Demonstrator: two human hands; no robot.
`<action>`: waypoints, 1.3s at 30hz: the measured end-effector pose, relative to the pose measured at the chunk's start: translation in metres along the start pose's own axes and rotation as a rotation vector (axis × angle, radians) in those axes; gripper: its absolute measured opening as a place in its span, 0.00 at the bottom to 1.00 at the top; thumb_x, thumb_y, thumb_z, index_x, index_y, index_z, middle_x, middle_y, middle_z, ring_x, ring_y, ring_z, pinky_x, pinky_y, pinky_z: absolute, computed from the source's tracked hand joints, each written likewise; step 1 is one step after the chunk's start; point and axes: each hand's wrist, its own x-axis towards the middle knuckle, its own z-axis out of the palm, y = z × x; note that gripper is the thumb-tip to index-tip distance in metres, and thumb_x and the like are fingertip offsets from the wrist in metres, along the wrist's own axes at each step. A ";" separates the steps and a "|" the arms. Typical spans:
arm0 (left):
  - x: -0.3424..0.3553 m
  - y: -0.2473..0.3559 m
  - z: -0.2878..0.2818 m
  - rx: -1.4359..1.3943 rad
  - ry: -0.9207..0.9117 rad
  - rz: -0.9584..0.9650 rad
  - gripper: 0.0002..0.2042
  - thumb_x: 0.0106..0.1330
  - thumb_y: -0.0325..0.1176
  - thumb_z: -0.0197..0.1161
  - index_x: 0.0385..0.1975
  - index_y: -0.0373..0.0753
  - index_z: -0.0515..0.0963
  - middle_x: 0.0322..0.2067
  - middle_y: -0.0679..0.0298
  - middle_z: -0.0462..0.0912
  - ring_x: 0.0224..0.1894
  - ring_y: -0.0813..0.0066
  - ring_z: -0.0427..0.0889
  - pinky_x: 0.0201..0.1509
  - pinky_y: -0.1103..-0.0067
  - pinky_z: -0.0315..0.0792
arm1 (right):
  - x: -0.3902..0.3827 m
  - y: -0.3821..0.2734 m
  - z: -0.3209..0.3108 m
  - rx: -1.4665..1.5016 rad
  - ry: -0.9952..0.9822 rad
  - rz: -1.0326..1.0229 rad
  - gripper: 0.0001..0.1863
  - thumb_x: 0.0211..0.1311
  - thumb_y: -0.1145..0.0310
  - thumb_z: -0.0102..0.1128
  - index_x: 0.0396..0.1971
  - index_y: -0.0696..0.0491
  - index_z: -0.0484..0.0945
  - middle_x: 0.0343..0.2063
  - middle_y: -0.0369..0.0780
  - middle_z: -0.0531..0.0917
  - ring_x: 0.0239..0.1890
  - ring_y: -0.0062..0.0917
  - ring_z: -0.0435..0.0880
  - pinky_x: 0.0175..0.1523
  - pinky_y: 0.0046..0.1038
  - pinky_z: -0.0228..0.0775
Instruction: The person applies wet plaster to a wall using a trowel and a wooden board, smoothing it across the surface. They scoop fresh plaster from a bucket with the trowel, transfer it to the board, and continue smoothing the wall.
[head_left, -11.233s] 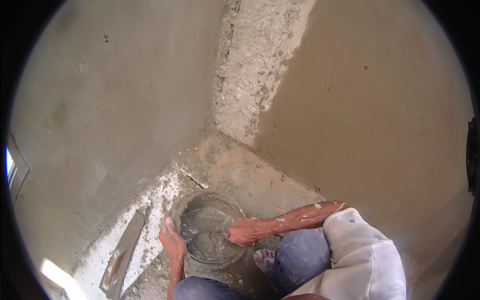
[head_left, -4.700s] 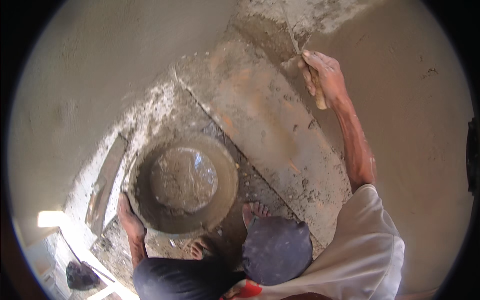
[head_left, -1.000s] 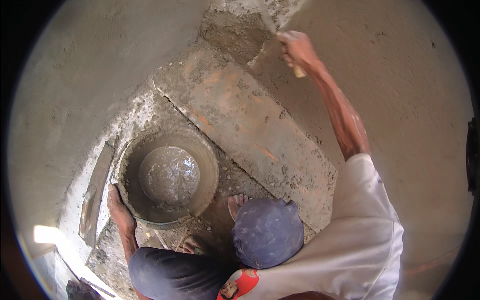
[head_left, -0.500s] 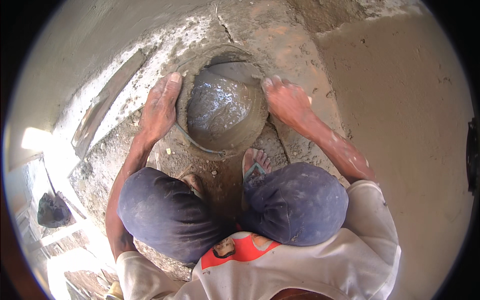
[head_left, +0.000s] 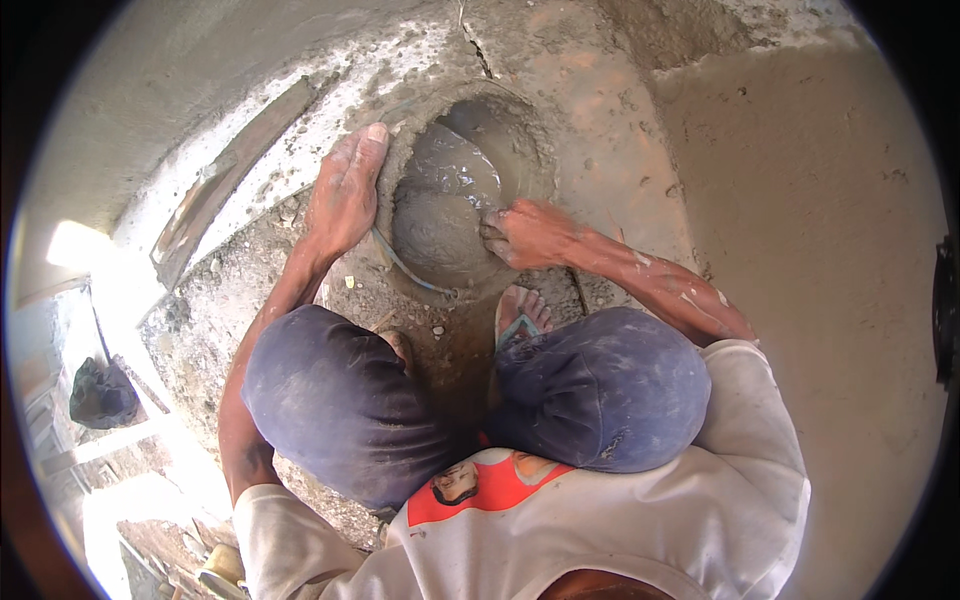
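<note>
A round bucket [head_left: 545, 165], crusted with grey cement, stands between my feet and the far slab. Wet grey mortar [head_left: 435, 225] lies inside it, with a shiny, watery patch in the middle. My left hand [head_left: 348, 190] grips the bucket's left rim, thumb towards the far side. Over the near right part of the opening is my right hand [head_left: 530, 235], its fingers curled together low at the mortar. Whatever those fingers hold, if anything, is hidden in the mortar. A thin wire handle [head_left: 405, 270] hangs along the bucket's near left side.
A wooden plank [head_left: 230, 175] lies to the left beside the plastered wall [head_left: 170, 90]. Smooth brown-grey plaster [head_left: 790, 240] covers the surface on the right. My sandalled foot [head_left: 522, 312] is close to the bucket. A dark bag [head_left: 102, 393] sits at the far left.
My right hand has moved from the bucket's right rim inwards and nearer to me, over the mortar. The mortar's surface has shifted. My left hand stays on the rim.
</note>
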 end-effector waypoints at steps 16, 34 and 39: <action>0.005 -0.047 -0.049 -0.114 0.239 -0.114 0.27 0.85 0.48 0.43 0.51 0.27 0.81 0.47 0.55 0.86 0.49 0.70 0.78 0.60 0.70 0.70 | -0.036 -0.004 -0.124 0.361 0.161 -0.120 0.27 0.73 0.57 0.65 0.59 0.64 0.77 0.34 0.53 0.87 0.34 0.40 0.90 0.40 0.37 0.82; 0.001 -0.045 -0.055 0.249 0.213 -0.020 0.24 0.86 0.42 0.41 0.50 0.26 0.79 0.48 0.47 0.84 0.50 0.58 0.80 0.60 0.65 0.71 | -0.124 0.116 -0.207 1.088 0.942 0.344 0.17 0.75 0.56 0.62 0.38 0.58 0.80 0.19 0.33 0.75 0.16 0.16 0.72 0.20 0.24 0.65; 0.026 0.021 -0.020 0.201 0.057 -0.117 0.28 0.85 0.51 0.42 0.53 0.29 0.81 0.44 0.54 0.86 0.48 0.66 0.79 0.60 0.69 0.70 | -0.097 0.074 -0.033 0.157 0.811 0.134 0.17 0.72 0.61 0.62 0.44 0.62 0.81 0.33 0.47 0.85 0.32 0.33 0.89 0.33 0.34 0.80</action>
